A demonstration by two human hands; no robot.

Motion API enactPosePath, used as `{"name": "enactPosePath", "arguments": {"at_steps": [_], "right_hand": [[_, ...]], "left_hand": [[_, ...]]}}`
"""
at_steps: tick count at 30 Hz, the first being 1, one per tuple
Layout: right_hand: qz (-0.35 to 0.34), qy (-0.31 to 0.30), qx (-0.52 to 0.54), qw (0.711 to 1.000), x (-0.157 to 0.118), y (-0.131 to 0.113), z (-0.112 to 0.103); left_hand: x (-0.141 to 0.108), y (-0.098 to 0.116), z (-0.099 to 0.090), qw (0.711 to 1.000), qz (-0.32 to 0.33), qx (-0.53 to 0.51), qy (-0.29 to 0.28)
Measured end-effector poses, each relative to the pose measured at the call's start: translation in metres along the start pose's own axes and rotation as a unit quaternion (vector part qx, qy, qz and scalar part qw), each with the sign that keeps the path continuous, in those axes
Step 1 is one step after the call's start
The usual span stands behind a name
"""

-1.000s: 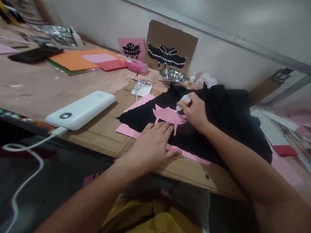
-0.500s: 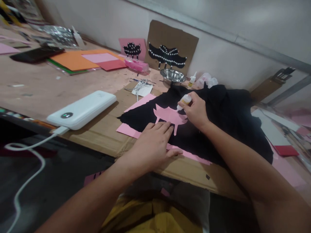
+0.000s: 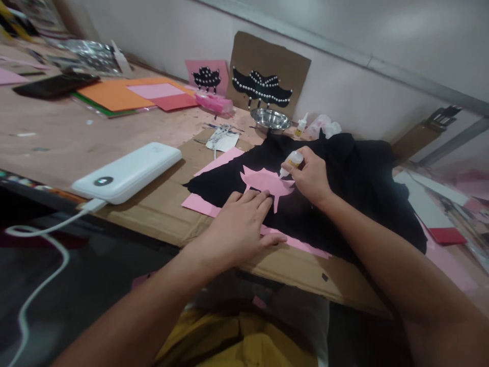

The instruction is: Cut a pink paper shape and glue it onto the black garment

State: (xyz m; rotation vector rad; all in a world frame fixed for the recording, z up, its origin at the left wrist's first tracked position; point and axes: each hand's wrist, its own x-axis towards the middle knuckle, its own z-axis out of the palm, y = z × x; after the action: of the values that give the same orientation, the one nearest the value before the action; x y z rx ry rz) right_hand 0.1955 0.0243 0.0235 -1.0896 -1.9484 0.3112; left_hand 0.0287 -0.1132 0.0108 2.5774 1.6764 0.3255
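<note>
A pink paper cutout (image 3: 263,179) lies on black cloth (image 3: 344,178), which covers most of a pink sheet (image 3: 200,204). My left hand (image 3: 244,221) rests flat over the cutout's lower left edge and the cloth, thumb spread to the right. In my right hand (image 3: 311,176) is a small white glue bottle (image 3: 294,159) with a yellow label, tilted so its nozzle points down at the cutout's upper right edge. Whether the tip touches the paper cannot be made out.
A white power bank (image 3: 128,173) with a cable lies at the left on cardboard (image 3: 171,219). Behind the cloth stand a metal bowl (image 3: 270,120), another small bottle (image 3: 301,126) and a beaded black shape on a board (image 3: 298,66). Coloured sheets (image 3: 110,96) lie back left.
The bottle in my right hand has shifted slightly right and down along the cutout's upper edge. My left hand stays in place; the whole view has moved very little.
</note>
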Motion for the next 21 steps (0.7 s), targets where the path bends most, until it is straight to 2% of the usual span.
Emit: {"name": "enactPosePath", "arguments": {"at_steps": [11, 21], "right_hand": [[-0.003, -0.013, 0.028, 1.0, 0.001, -0.011, 0.013], [-0.009, 0.001, 0.001, 1.0, -0.004, -0.003, 0.001]], "left_hand": [[0.002, 0.0, 0.003, 1.0, 0.002, 0.008, 0.003], [0.003, 0.0, 0.002, 1.0, 0.01, 0.027, -0.004]]}}
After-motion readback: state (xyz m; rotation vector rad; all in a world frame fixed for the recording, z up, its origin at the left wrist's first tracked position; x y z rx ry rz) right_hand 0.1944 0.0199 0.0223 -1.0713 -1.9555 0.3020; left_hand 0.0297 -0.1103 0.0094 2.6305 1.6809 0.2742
